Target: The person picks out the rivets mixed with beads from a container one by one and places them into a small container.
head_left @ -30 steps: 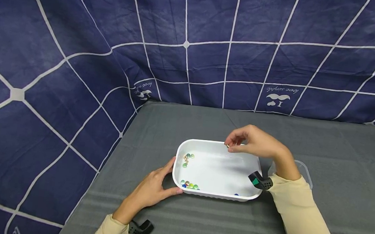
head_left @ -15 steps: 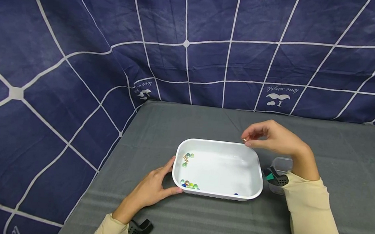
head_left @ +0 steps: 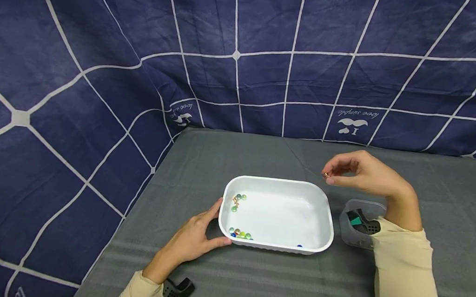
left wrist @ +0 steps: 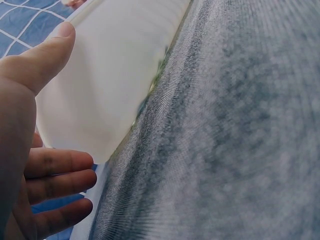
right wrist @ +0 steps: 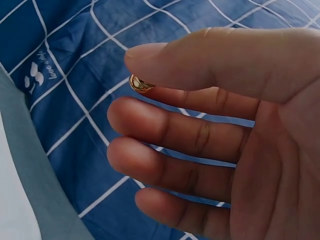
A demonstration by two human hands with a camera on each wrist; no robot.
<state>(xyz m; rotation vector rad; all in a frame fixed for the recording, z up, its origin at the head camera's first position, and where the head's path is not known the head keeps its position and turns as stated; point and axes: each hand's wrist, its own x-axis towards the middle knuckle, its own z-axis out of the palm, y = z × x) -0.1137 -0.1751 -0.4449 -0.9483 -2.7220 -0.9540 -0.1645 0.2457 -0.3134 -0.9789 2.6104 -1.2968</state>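
Observation:
A white tray (head_left: 279, 181) holds glass marbles (head_left: 242, 235) along its near left side, with small gold pieces (head_left: 235, 201) and more marbles at its left end. My left hand (head_left: 192, 238) rests against the tray's left end, thumb and fingers spread; in the left wrist view its thumb touches the tray wall (left wrist: 100, 75). Up and right of the tray's far right corner, my right hand (head_left: 366, 174) pinches a small gold piece (right wrist: 140, 84) between thumb and index finger. The other fingers of that hand are loosely bent.
A clear plastic container (head_left: 350, 237) stands right of the tray, partly hidden under the right wrist and its black wrist strap. Grey cloth (head_left: 254, 157) covers the table. Dark blue curtain with white lines (head_left: 264, 80) hangs behind and at the left.
My right hand has moved right, from over the tray's far edge to beyond its far right corner, carrying the gold piece. The clear container shows more. My left hand and the tray have stayed put.

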